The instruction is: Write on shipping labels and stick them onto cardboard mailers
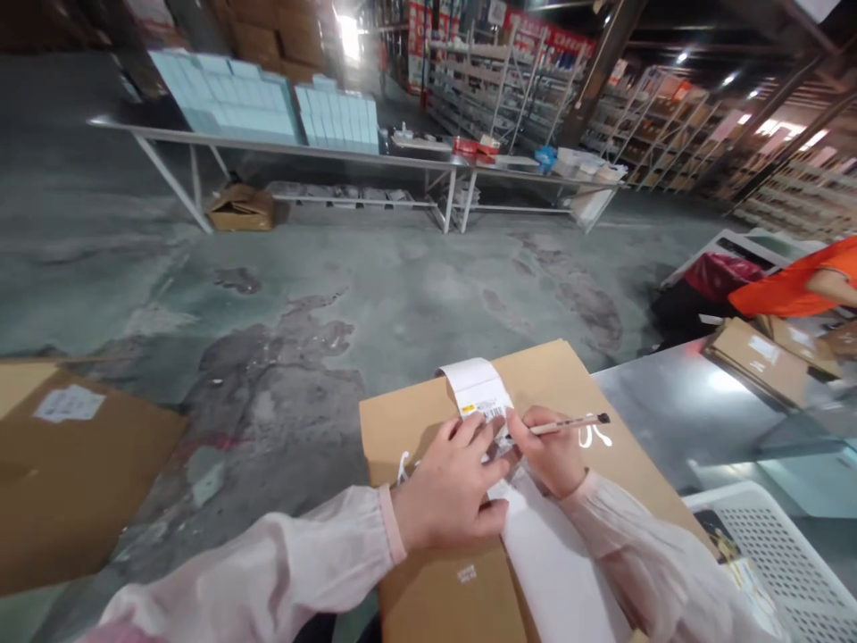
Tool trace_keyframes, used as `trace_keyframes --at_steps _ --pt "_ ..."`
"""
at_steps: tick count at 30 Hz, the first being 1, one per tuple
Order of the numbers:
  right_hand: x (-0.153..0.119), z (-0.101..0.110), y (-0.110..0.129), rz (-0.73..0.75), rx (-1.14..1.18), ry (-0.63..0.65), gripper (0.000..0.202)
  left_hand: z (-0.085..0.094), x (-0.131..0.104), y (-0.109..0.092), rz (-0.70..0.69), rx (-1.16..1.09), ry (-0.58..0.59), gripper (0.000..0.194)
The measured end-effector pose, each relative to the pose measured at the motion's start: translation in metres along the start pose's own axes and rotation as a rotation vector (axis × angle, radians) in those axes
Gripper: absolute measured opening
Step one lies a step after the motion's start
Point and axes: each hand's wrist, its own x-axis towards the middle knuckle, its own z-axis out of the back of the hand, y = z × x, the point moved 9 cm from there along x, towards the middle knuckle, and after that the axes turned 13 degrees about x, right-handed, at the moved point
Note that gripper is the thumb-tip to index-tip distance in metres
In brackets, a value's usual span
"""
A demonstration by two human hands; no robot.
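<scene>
My left hand [455, 487] lies on a long white paper strip [555, 563], its fingers spread over the printed part. Gripped in my right hand [553, 451] is a slim pale pen [569, 424], its dark end pointing right and its tip near the strip's printed label [483, 399]. The strip's far end curls up near the back edge of a brown cardboard box [408, 415], and the rest runs toward me over the cardboard. White marks show on the box at both sides of my hands.
On the right are a metal table [649, 384] with flat cartons [760, 362], a white basket [783, 536] and a person in orange [803, 277]. An open carton [80, 482] stands at left. Light-blue boxes [231, 98] sit on a far table [402, 159].
</scene>
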Motion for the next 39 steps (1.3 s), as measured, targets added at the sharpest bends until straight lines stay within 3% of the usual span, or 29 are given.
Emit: trace_keyframes --at_steps 7,21,25,34,39 --pt "0.000 0.000 -0.003 -0.018 -0.022 -0.006 0.046 0.000 0.000 0.001 0.002 0.007 -0.007 0.045" --pt "0.002 0.002 -0.002 -0.052 -0.009 -0.007 0.045 0.001 0.000 0.000 -0.001 0.011 0.005 0.045" --pt "0.004 0.003 -0.001 -0.037 -0.015 -0.016 0.043 0.001 0.000 0.000 0.002 0.005 0.011 0.050" --pt "-0.002 -0.002 -0.017 -0.149 0.044 0.038 0.044 0.000 0.001 -0.001 -0.003 0.008 0.011 0.057" --pt "-0.001 0.002 -0.011 -0.092 -0.010 0.002 0.040 0.001 0.001 -0.002 -0.009 0.008 0.023 0.058"
